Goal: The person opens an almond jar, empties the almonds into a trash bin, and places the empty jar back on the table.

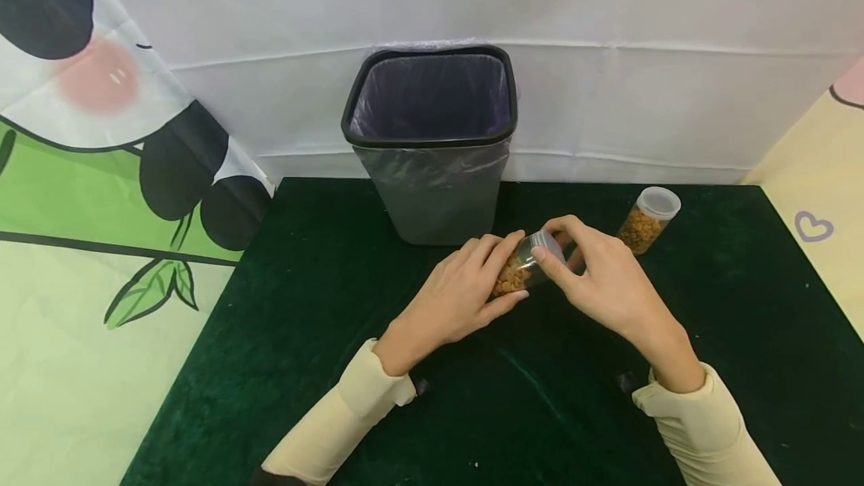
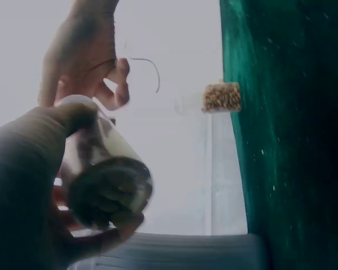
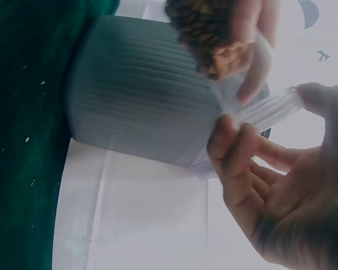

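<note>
A clear plastic jar (image 1: 514,274) partly filled with small golden-brown pieces is tilted above the table, its lid end up and to the right. My left hand (image 1: 466,287) grips the jar around its body. With thumb and fingers my right hand (image 1: 604,280) pinches the translucent screw lid (image 1: 547,244) at its rim. In the right wrist view the lid (image 3: 270,109) sits between the thumb and curled fingers; whether it is still threaded on cannot be told. The left wrist view shows the jar's base (image 2: 110,191) from below.
A second lidded jar (image 1: 644,223) of similar brown pieces stands at the back right. Behind my hands is a grey waste bin (image 1: 439,197) with a black rim and a clear liner. Dark green cloth (image 1: 324,306) covers the table, and a white curtain (image 1: 641,111) hangs behind.
</note>
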{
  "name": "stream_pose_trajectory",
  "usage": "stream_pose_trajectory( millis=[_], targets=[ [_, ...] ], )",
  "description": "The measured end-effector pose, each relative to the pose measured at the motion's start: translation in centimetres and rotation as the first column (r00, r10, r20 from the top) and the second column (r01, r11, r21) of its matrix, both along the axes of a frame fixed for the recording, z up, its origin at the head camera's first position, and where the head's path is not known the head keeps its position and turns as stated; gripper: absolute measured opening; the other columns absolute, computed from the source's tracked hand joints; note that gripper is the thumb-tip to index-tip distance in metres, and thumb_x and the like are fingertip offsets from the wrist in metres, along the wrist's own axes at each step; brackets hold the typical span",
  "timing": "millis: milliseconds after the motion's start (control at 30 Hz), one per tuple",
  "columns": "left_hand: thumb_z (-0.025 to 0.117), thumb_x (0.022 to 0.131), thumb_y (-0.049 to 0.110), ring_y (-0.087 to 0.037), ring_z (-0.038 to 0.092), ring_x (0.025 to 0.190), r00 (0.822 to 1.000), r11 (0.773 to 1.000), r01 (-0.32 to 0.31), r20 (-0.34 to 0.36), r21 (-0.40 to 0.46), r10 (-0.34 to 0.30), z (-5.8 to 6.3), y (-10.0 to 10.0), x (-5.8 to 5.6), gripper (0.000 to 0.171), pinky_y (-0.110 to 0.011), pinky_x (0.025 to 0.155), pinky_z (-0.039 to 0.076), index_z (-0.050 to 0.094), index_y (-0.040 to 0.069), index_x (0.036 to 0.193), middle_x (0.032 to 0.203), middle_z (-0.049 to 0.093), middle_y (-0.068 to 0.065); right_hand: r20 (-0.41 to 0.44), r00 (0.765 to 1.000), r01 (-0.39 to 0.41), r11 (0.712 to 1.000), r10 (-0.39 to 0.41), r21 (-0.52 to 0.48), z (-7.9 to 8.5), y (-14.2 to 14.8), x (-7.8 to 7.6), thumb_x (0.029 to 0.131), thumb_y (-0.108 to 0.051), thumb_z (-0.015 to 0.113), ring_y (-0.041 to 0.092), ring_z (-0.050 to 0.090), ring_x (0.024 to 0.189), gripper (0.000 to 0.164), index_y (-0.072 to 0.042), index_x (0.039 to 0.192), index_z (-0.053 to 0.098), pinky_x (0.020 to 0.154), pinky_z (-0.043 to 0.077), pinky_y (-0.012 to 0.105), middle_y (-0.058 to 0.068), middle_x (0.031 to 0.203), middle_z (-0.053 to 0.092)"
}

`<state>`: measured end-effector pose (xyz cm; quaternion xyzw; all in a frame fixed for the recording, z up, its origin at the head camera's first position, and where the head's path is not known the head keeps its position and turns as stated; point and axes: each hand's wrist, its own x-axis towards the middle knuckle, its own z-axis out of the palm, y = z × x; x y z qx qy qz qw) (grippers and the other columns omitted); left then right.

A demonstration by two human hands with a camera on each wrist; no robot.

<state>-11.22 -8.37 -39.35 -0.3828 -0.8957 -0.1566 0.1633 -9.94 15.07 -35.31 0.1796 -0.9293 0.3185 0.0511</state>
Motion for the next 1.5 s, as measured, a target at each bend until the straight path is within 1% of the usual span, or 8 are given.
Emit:
stream_pose_trajectory(
  millis=[133,233,467,567,700,933,1167,1500],
  targets=[
    [0.064,0.097,0.049,-0.011,0.057,0.091,0.998,0.997,0.063,-0.005,0.042,-0.063,-0.3,0.1,0.3,0.071,-0.024,0.075,0.055,0.044,0.011,0.153,0.119,0.062,-0.002,-0.024,1.0,0.013,1.0,-0.012,0.028,-0.3,0.0,0.8,0.106,-0.049,0.054,0.012,0.056,0.065,0.039,-0.014,0.124,0.062,0.059,0.047,0.028,0.002,0.087,0.068],
    [0.063,0.095,0.049,-0.009,0.056,0.089,0.997,0.994,0.077,0.009,0.072,-0.078,-0.5,0.3,0.5,0.071,-0.021,0.072,0.054,0.044,0.012,0.152,0.118,0.062,-0.001,-0.037,0.999,0.028,0.999,-0.026,0.043,-0.3,0.0,1.3,0.106,-0.05,0.054,0.011,0.054,0.063,0.039,-0.015,0.122,0.062,0.057,0.046,0.027,0.001,0.08,0.066],
    [0.061,0.09,0.047,-0.009,0.058,0.083,0.997,0.991,0.072,-0.048,0.116,-0.067,-0.2,0.2,0.6,0.072,-0.019,0.067,0.054,0.047,0.013,0.151,0.113,0.066,-0.001,-0.046,0.999,0.013,1.0,-0.012,0.023,0.0,-0.4,1.8,0.105,-0.047,0.056,0.009,0.057,0.065,0.04,-0.014,0.125,0.059,0.058,0.048,0.026,0.002,0.087,0.069],
    [0.063,0.091,0.047,-0.008,0.06,0.081,0.996,0.985,0.088,-0.046,0.15,-0.082,-0.1,0.2,0.7,0.072,-0.017,0.066,0.054,0.046,0.013,0.151,0.113,0.07,-0.001,-0.042,0.999,0.013,1.0,-0.012,0.026,0.1,-0.5,1.9,0.105,-0.048,0.055,0.01,0.056,0.065,0.039,-0.014,0.124,0.058,0.057,0.047,0.027,0.002,0.085,0.068],
    [0.07,0.093,0.053,-0.007,0.062,0.08,0.994,0.98,0.105,-0.048,0.169,-0.098,0.1,0.2,0.9,0.074,-0.015,0.066,0.054,0.048,0.012,0.15,0.113,0.071,0.0,-0.045,0.999,0.015,0.999,-0.013,0.036,0.1,-0.5,2.0,0.106,-0.049,0.054,0.01,0.055,0.065,0.037,-0.015,0.12,0.06,0.057,0.047,0.027,0.001,0.082,0.067],
    [0.08,0.085,0.058,-0.007,0.062,0.076,0.99,0.981,0.112,-0.104,0.158,-0.096,0.6,-0.2,1.0,0.083,-0.016,0.062,0.053,0.052,0.01,0.146,0.108,0.07,0.0,-0.111,0.994,-0.018,1.0,0.017,-0.005,-0.2,-0.7,1.9,0.105,-0.044,0.057,0.007,0.053,0.063,0.033,-0.015,0.121,0.061,0.056,0.045,0.025,-0.002,0.082,0.065],
    [0.077,0.09,0.053,-0.009,0.068,0.083,0.994,0.975,0.103,-0.045,0.196,-0.096,0.6,0.1,1.3,0.075,-0.016,0.068,0.057,0.051,0.01,0.147,0.117,0.073,-0.003,-0.162,0.987,-0.022,0.999,0.015,-0.039,-0.5,-0.8,1.8,0.104,-0.04,0.059,0.006,0.048,0.058,0.029,-0.015,0.119,0.062,0.051,0.041,0.024,-0.004,0.076,0.061],
    [0.078,0.09,0.048,-0.01,0.072,0.091,0.991,0.969,0.097,0.064,0.228,-0.114,0.6,0.0,1.3,0.07,-0.017,0.073,0.058,0.054,0.01,0.143,0.123,0.074,-0.004,-0.276,0.961,-0.039,0.996,0.014,-0.085,-1.5,-1.0,1.2,0.1,-0.034,0.062,0.003,0.041,0.054,0.023,-0.013,0.111,0.064,0.049,0.036,0.024,-0.007,0.068,0.051]
  ],
)
